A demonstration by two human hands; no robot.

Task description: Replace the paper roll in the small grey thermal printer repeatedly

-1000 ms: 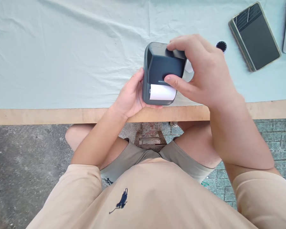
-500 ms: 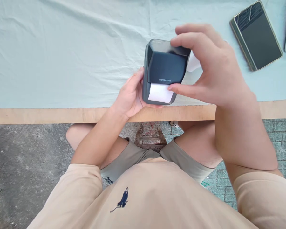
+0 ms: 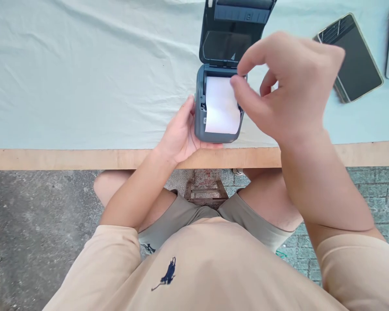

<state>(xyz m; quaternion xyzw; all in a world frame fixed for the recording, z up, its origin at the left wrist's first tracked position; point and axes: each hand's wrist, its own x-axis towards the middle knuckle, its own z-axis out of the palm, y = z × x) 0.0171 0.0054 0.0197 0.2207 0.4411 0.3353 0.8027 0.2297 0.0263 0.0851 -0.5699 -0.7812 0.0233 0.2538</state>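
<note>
Printer: dark grey, rounded, above the table's near edge
Lid: raised, far side
Paper: white, curling
My left hand: cupping the printer
My right hand: nearly pinched at the paper's corner (gripping, I can't tell)

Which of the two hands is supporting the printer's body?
The left hand, holding the printer from its left side; the right hand has its thumb and forefinger near the white paper.

legible text: none | black printer | small body mark: unreadable
</note>
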